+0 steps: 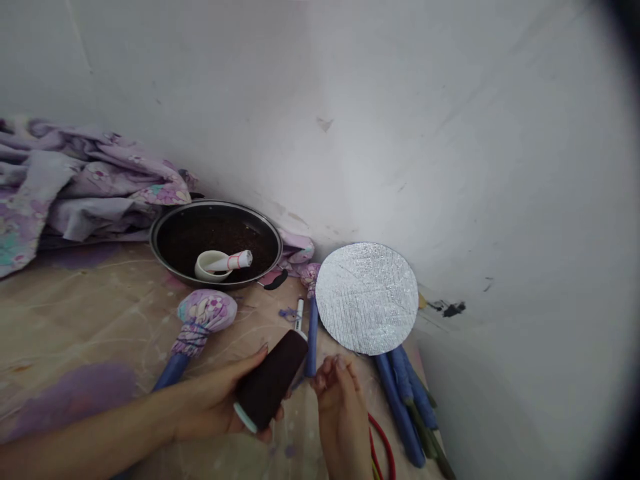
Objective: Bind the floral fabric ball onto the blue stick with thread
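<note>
My left hand (215,400) holds a cone of dark brown thread (270,381), which has a pale rim at its lower end. My right hand (340,420) is just to the right of the cone, with its fingers loosely curled and nothing visible in them. Beyond the hands stands a blue rod (312,340). A white marker pen (299,315) lies near its left side. To the left, a floral cloth bundle (206,313) is tied onto a blue stick (171,372).
A round silver foil disc (367,298) leans by the wall above several blue rods (400,410). Behind, a dark pan of soil (215,240) holds a white cup (210,265). A red cord (383,443) lies low, and floral cloth (90,180) is heaped left.
</note>
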### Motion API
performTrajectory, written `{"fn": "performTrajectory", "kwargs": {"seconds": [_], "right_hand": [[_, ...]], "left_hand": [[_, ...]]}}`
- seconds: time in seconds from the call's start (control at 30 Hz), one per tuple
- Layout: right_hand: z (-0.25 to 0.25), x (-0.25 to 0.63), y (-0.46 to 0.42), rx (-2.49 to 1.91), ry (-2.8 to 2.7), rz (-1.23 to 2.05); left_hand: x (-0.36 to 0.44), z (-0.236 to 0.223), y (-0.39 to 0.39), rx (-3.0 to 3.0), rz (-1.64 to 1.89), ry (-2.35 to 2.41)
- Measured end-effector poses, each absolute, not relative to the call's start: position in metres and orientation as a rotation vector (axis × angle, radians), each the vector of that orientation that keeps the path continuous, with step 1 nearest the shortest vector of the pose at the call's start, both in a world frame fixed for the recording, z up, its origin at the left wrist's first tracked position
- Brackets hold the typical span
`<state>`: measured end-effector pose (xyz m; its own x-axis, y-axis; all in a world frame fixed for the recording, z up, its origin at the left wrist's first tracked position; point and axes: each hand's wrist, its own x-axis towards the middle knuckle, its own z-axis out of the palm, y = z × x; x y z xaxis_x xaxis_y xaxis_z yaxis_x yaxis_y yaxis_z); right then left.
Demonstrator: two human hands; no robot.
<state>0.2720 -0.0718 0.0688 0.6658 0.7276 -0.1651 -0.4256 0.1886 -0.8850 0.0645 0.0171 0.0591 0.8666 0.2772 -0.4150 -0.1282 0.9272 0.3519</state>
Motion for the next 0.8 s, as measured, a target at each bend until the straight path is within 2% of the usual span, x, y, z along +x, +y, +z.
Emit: {"fn": "performTrajectory", "kwargs": {"seconds": [0.3, 0.47, 0.63, 0.8], "right_hand": [[0.035, 0.288, -0.108, -1.105, -0.619, 1.127], [0.042, 0.285, -0.104, -1.153, -0.659, 1.029], [0.063, 0.265, -0.090, -1.294, -0.530, 0.777], [0.082, 0.240, -0.073, -1.239, -0.481, 0.926]], "left_hand": [[0.062, 0.057, 0.014, 0.433, 0.235, 0.431], [0.058, 0.045, 0.013, 0.685, 0.229, 0.401], [0.053, 0.062, 0.008, 1.088, 0.230, 0.451], [0.049, 0.079, -0.001, 1.230, 0.128, 0.500]]}}
